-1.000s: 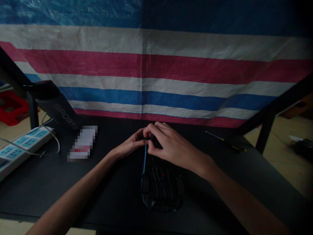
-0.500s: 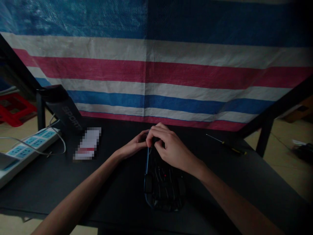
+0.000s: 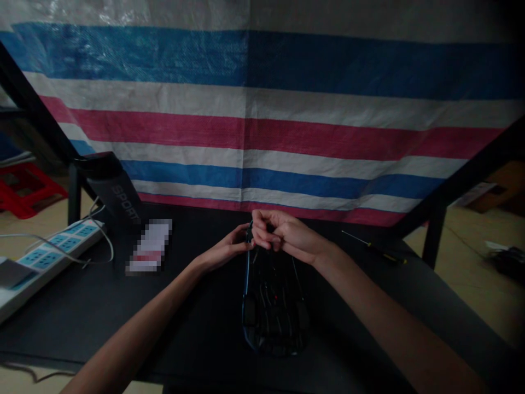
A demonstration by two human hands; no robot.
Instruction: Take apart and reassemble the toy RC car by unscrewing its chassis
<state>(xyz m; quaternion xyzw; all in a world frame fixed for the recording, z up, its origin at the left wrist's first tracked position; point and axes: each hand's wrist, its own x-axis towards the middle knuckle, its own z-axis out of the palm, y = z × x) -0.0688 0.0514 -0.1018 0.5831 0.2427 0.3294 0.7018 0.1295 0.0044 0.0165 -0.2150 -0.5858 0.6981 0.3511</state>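
Observation:
A dark toy car body with a blue edge (image 3: 273, 306) lies on the black table (image 3: 82, 306), its underside up and its far end raised. My left hand (image 3: 229, 249) pinches the far left corner of the car. My right hand (image 3: 287, 235) is curled closed over the far end, fingers bent round it. What sits under the fingers is hidden in the dim light.
A thin screwdriver (image 3: 375, 247) lies on the table to the right. A white power strip (image 3: 45, 257) with cables sits at the left edge, beside a dark bottle marked SPORT (image 3: 117, 194) and a blurred card (image 3: 150, 246). A striped tarp (image 3: 262, 126) hangs behind.
My right hand has turned over from palm down to a curled grip at the car's far end. The car's far end has come up a little. The view has tilted downward.

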